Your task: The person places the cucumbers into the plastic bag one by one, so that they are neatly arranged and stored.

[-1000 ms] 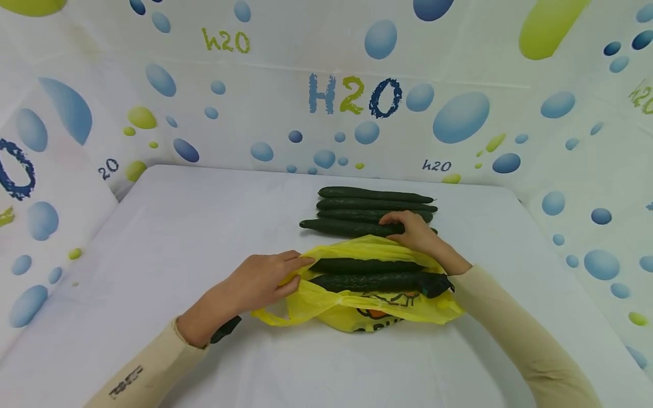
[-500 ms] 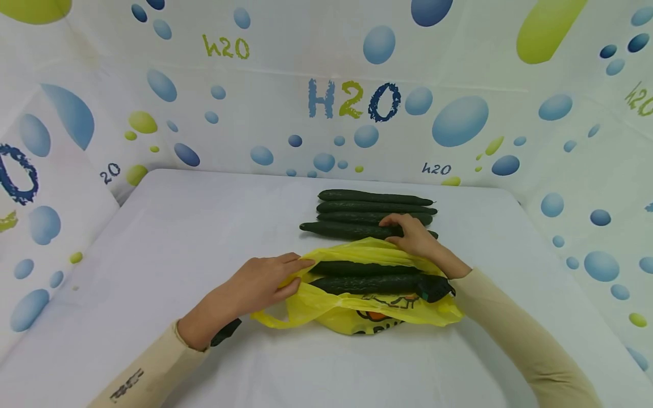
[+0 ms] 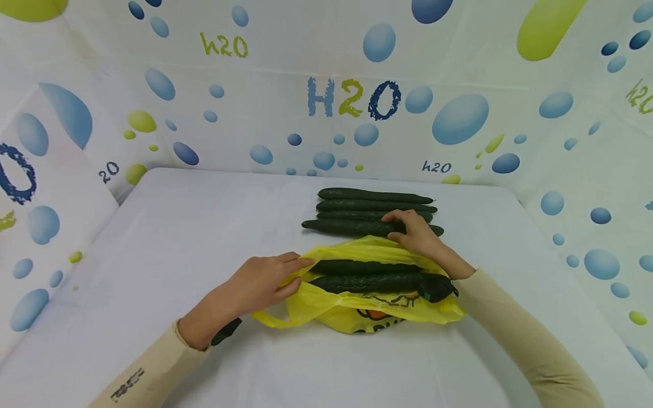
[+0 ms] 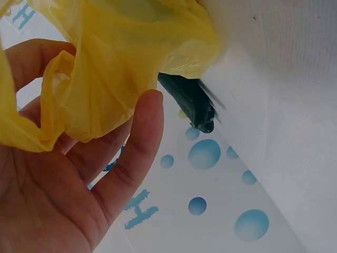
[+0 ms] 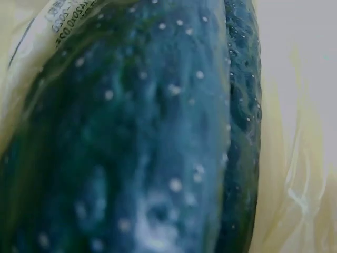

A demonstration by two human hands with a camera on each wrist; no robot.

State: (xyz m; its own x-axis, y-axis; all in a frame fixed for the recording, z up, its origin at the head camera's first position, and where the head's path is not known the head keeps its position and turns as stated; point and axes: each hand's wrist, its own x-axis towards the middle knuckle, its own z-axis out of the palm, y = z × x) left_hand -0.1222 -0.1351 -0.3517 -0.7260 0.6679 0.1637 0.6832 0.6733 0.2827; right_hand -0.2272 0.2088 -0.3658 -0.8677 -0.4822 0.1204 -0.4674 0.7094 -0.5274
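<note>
A yellow plastic bag (image 3: 352,323) lies on its side with its mouth spread, and two cucumbers (image 3: 372,283) show inside it. My left hand (image 3: 260,283) holds the left side of that mouth between fingers and thumb. In the left wrist view the bag's yellow film (image 4: 110,63) passes between the fingers (image 4: 134,158) and thumb. Beyond the bag, my right hand (image 3: 415,233) grips the nearest cucumber (image 3: 347,227) of a row, fingers over its far side and thumb on the near side. The right wrist view shows only a close, blurred cucumber (image 5: 131,132) against yellow film.
Behind the gripped cucumber lie three more cucumbers (image 3: 374,205), side by side on the white tabletop (image 3: 204,226). A white cloth (image 3: 285,45) printed with blue and green drops hangs behind and beside the table. Small dark devices sit at both wrists.
The cucumber in my right hand has slid slightly to the right, and the hand has shifted a little with it. My left hand and the bag stay in place.
</note>
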